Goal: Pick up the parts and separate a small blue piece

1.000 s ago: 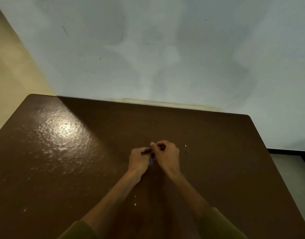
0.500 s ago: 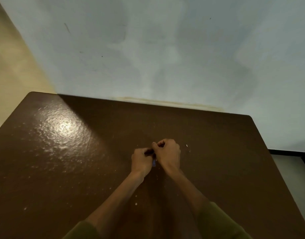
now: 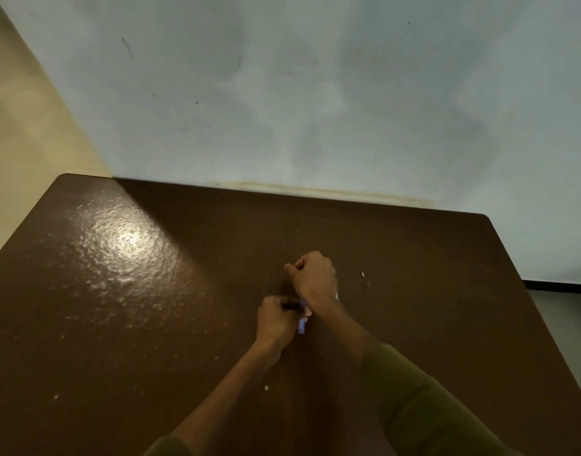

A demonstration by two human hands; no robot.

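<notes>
A: Your hands first. Your left hand (image 3: 276, 319) sits low over the tabletop (image 3: 151, 307) with its fingers curled tight around a small blue object (image 3: 302, 325); only a short blue strip shows, poking out on the side toward your right wrist.

B: And the right one?

A: Your right hand (image 3: 315, 274) is farther from you, knuckles up, fingers curled in with the thumb against the forefinger. It looks as if you pinch something thin there, but I cannot tell what, or whether anything is in that pinch at all. Its wrist crosses just over the blue object, so the two hands nearly touch.

B: Why hold it that way?

A: My guess is that your left hand serves as the anchor, keeping the blue object steady close to the surface, while the right works at its far end. Both are near the middle of the tabletop, where you have room on every side.

B: Anything else around them?

A: A small pale fleck (image 3: 362, 275) lies to the right of your right hand, well apart from it, and another white speck (image 3: 266, 388) lies beside your left forearm. Your olive sleeve (image 3: 414, 406) is pushed up the right arm, leaving the wrist bare.
</notes>
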